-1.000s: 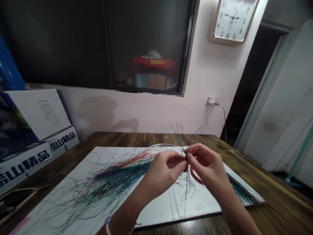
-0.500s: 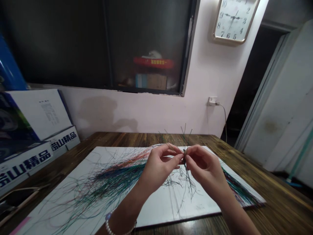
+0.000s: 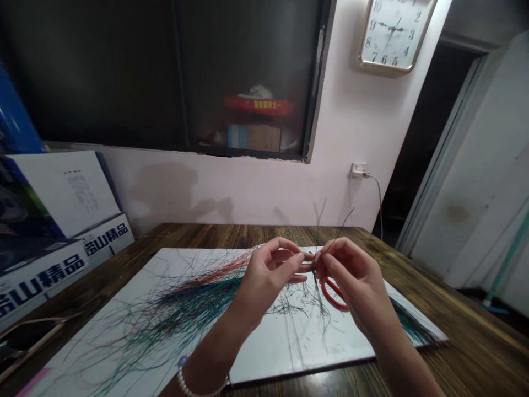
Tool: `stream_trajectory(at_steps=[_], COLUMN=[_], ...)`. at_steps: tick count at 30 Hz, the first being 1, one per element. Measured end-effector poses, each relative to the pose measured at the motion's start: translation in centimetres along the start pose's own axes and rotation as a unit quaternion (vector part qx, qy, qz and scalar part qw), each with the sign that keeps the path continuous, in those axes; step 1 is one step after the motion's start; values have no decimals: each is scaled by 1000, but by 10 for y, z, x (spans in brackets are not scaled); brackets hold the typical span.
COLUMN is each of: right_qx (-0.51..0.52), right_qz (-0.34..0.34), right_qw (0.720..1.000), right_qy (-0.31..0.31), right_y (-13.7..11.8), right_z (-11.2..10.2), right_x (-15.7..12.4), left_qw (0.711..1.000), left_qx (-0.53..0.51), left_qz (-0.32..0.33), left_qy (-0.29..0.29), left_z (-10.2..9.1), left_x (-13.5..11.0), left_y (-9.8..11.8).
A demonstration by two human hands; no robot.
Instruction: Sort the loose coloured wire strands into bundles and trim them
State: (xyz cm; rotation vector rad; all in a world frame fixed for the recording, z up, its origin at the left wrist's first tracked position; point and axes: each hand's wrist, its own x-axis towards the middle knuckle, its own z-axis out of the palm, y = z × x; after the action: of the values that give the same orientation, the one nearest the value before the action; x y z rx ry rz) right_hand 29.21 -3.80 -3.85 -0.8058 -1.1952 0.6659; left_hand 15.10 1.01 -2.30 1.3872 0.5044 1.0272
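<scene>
In front of me, over a white board [image 3: 264,353], both hands meet at a small bundle of thin dark-green wires [image 3: 314,267]. My right hand [image 3: 355,275] pinches it between thumb and forefinger, with one strand sticking up to the right. My left hand [image 3: 268,275] is closed loosely at the bundle's left side, its fingertips touching it. The other ends spread up and down, blurred in places. Below my right hand a red loop handle [image 3: 334,298] shows; the rest of that tool is hidden. Short wire clippings [image 3: 289,304] lie on the board beneath.
A fan of long coloured wires [image 3: 185,300] covers the board's left part. More dark wires [image 3: 417,325] lie at its right edge. Printed boxes [image 3: 66,253] stand at left on the wooden table [image 3: 479,353]. Behind is a wall with a clock [image 3: 394,36].
The red handle has come into view under my right hand. My left thumb has drawn back slightly from the bundle, and a strand now bends up to the right.
</scene>
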Motion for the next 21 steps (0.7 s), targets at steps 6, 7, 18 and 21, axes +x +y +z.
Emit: stream_trajectory(at_steps=[6, 7, 18, 21], right_qx=[-2, -6, -95, -126], right_qz=[24, 25, 12, -13], right_qw=[1000, 1000, 993, 988], right_qy=[8, 12, 71, 86], right_y=[1, 0, 3, 4], right_z=[-1, 0, 0, 0], right_x=[1, 2, 1, 0], left_qw=[994, 992, 989, 995], left_qx=[82, 89, 94, 61], left_qz=[-13, -23, -73, -63], left_qy=[-76, -89, -89, -41], left_z=[-3, -4, -4, -6], left_x=[1, 1, 3, 3], left_y=[-2, -3, -2, -1])
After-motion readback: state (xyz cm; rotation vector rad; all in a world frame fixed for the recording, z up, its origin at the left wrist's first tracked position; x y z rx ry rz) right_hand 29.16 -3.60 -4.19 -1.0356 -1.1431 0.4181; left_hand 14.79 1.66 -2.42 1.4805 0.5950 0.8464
